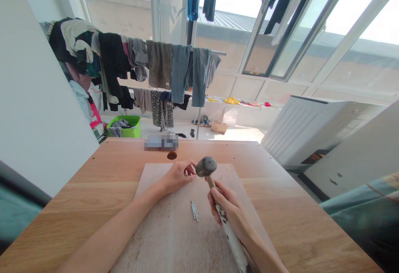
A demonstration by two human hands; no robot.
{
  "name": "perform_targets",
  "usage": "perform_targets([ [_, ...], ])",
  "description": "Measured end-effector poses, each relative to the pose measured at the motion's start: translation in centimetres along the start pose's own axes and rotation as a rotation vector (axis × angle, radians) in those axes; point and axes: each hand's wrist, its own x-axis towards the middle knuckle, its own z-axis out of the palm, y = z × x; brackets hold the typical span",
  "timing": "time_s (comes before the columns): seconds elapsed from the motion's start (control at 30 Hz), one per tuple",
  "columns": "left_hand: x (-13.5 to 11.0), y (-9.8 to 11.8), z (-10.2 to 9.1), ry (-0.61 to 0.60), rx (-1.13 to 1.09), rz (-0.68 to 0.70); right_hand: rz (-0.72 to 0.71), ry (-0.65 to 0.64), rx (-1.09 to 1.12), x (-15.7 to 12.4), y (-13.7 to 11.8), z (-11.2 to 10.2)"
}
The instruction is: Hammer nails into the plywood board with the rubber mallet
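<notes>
My right hand is wrapped round the worn, paint-flecked handle of a hammer. Its rounded grey head is raised over the far part of a pale wooden board. Just left of the head, my left hand rests low over the board with its thumb and fingers curled together in a pinch. What those fingertips hold, if anything, is too small to make out and partly behind the hammer head. Several silver nails lie in a small bunch on the board, between my forearms.
The board lies on a wooden table with a round hole near its far edge. A blurred-out object sits at that edge. Beyond are a laundry-laden drying rack, a green basket and a white ribbed panel.
</notes>
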Motion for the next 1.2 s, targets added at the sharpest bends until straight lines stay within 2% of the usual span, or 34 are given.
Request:
perform_targets([
  [0.2,0.0,-0.1,-0.1,-0.001,-0.024,0.015,0.024,-0.038,0.011,0.0,0.0,0.0],
  [0.43,0.2,-0.7,0.2,-0.026,-0.049,0.013,0.022,-0.022,-0.019,0.1,0.1,0.1],
  [0.57,0.3,0.6,-1.0,0.001,0.036,0.016,0.032,-0.017,-0.006,0.2,0.5,-0.4],
  [0.63,0.0,2.3,-2.0,-0.099,0.124,0.032,0.007,0.008,0.019,0.2,0.4,-0.6],
  [0.73,-1.0,5.3,-2.8,-0.553,0.247,0.059,-0.017,0.04,0.021,0.1,-0.1,-0.8],
  [0.8,-1.7,6.9,-2.4,-0.718,0.359,0.052,-0.019,0.049,0.011,0.0,-0.3,-0.9],
  [0.87,-2.3,7.8,-1.6,-0.756,0.447,0.062,-0.018,0.047,0.011,0.0,-0.3,-0.9],
  [1.0,-2.4,8.3,-0.7,-0.746,0.51,0.083,0.006,0.032,0.034,0.1,0.1,-0.9],
  [1.2,-1.7,7.3,-1.8,-0.732,0.368,0.125,0.002,0.032,0.046,0.4,0.3,-0.8],
])
